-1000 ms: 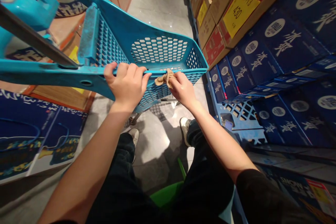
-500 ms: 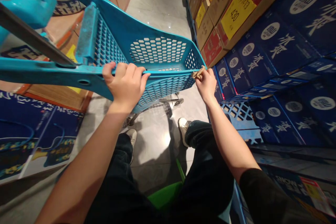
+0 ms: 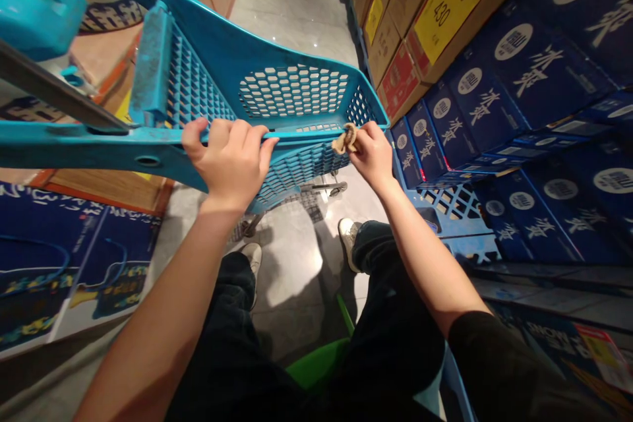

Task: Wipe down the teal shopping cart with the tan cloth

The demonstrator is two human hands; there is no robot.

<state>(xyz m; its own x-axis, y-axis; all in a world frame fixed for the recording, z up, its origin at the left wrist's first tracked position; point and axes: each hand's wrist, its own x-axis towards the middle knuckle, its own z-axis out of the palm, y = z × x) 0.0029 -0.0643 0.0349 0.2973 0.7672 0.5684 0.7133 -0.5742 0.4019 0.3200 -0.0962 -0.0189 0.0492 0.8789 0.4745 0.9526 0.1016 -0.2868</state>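
A blue plastic shopping cart [image 3: 301, 60] stands across in front of me, its basket walls full of small holes. My left hand [image 3: 230, 158] is closed over the near rim, fingers on the inner side and thumb along the top. Farther right along that same rim, my right hand [image 3: 372, 155] pinches a crumpled beige cloth [image 3: 346, 139] against the edge. Part of the cloth sticks out to the left of the fingers; the rest is hidden in the grip. Nothing shows in the visible part of the basket.
Stacked blue cartons [image 3: 529, 72] line the right side, above a blue plastic pallet [image 3: 455, 211]. Brown boxes with yellow price signs [image 3: 448, 10] stand beyond. Blue printed boxes [image 3: 74, 270] are at left. A green plastic object [image 3: 319, 362] is between my legs.
My right hand has slid left along the rim with the cloth, away from the far right corner. My left hand keeps its hold on the rim. The view has shifted slightly.
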